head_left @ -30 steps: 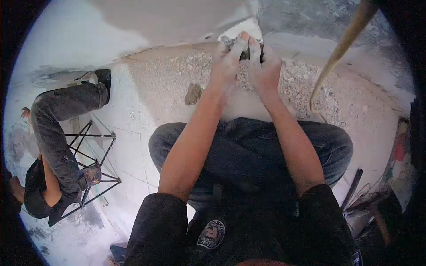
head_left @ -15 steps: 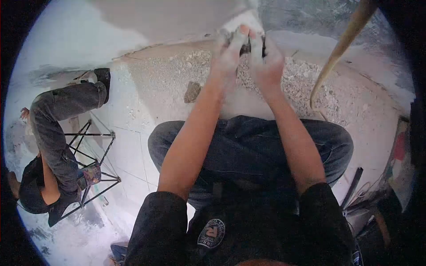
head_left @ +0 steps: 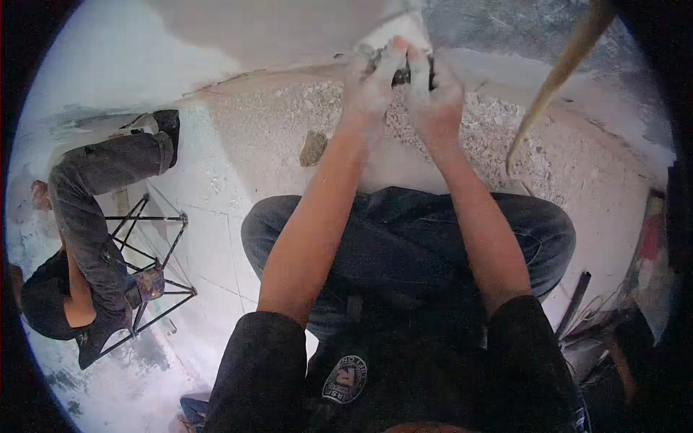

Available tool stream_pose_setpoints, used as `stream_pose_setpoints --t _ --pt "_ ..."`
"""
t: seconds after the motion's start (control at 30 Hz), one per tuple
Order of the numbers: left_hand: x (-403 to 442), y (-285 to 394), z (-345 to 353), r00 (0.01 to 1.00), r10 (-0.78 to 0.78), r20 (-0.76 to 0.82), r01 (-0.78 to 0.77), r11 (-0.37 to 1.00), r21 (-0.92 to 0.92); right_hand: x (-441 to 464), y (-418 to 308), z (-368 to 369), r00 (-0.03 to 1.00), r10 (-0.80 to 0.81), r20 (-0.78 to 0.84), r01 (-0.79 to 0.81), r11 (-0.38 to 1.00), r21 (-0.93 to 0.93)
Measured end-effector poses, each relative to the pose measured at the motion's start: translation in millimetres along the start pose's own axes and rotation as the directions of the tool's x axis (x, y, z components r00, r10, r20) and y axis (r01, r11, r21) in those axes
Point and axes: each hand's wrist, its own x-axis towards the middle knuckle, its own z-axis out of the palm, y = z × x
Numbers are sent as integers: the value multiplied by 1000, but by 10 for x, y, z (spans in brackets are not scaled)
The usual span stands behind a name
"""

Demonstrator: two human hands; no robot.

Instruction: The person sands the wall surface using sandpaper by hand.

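My left hand (head_left: pixel 366 90) and my right hand (head_left: pixel 437 94) are close together at the top centre, both coated in white dust. Their fingers close round a pale, flat, angular piece (head_left: pixel 398 30) with dark parts showing between the fingers. Its exact kind is hard to make out. It lies against or just before the lower wall (head_left: pixel 289 32), which has a greyish patch beside white areas. Whether it touches the wall is unclear. Below the hands, crumbled white rubble (head_left: pixel 408 130) covers the floor along the wall's base.
A brown stone-like lump (head_left: pixel 312 148) lies left of my forearm. A wooden pole (head_left: pixel 556 79) slants down at the right. To the left, another person (head_left: pixel 108 162) sits on a folding stool (head_left: pixel 170 252). Dark bars and cables (head_left: pixel 577 310) lie at the lower right.
My hands and the pale piece have shifted only slightly, with a little more of the piece showing. At the left, the other person's head and hand have moved a little.
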Motion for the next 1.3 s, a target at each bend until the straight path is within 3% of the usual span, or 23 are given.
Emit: stream_pose_setpoints --t 0.03,0.07,0.13,0.2,0.27,0.3,0.33,0.4,0.43,0.47,0.5,0.57,0.6,0.67,0.7,0.83,0.93,1.0,1.2,1.3 --pt "-2 94 47 999 50 -10 -49 998 36 -25 -87 -24 998 50 37 -55 989 141" --pt "-37 133 66 995 94 -20 -93 993 71 -82 -45 -19 997 64 42 -69 988 138" --pt "-44 15 51 997 79 8 -79 997 2 -89 117 -8 999 44 21 -42 997 -57" --pt "-55 -100 -20 1000 -18 -20 19 999 42 -105 229 39 997 69 20 -67 996 -61" --pt "-33 82 15 999 36 31 -38 997 66 -29 -65 3 996 91 9 -92 991 101" --pt "-77 247 116 999 24 39 -24 1000 19 43 -140 -54 997 -82 -13 82 996 20" --pt "-164 345 191 999 2 38 -1 999 -32 -26 -45 -62 998 -63 -2 63 998 14" --pt "-65 -6 18 995 99 7 -99 995 33 -73 228 -5 999 -37 31 42 987 -153" --pt "-90 -27 12 1000 1 -27 0 999 33 -117 168 58 995 103 3 -101 974 -201" --pt "-84 -55 -15 992 -106 -64 108 993 37 -82 153 61 995 99 -6 -99 975 -197" --pt "-43 -66 -103 999 -18 38 17 999 29 -72 155 45 998 67 11 -66 995 -72" --pt "-92 192 59 1000 -29 12 28 999 37 -17 -80 20 1000 8 -8 -6 985 175" --pt "-134 267 125 999 -40 -15 40 999 37 -68 -60 4 1000 15 -2 -15 985 169" --pt "-87 27 50 999 33 -2 -33 999 25 -104 14 -23 984 171 46 -169 985 -41" --pt "-79 -48 30 999 -22 -49 21 1000 -17 -132 169 35 999 49 -22 -51 994 -92" --pt "-170 77 50 994 -91 -61 90 996 -16 -165 57 -2 978 196 78 -197 980 9" --pt "-152 9 41 992 -107 -73 104 994 -34 -114 17 -29 984 151 99 -148 988 -37" --pt "-123 -27 51 996 -57 -66 53 997 -62 -126 29 33 996 68 -59 -72 996 -60" --pt "-85 -115 2 998 -28 -49 25 998 -61 -132 84 9 998 55 4 -55 998 -21" --pt "-80 -141 71 998 27 -58 -32 996 -86 -123 190 75 997 16 -82 -18 1000 -25"
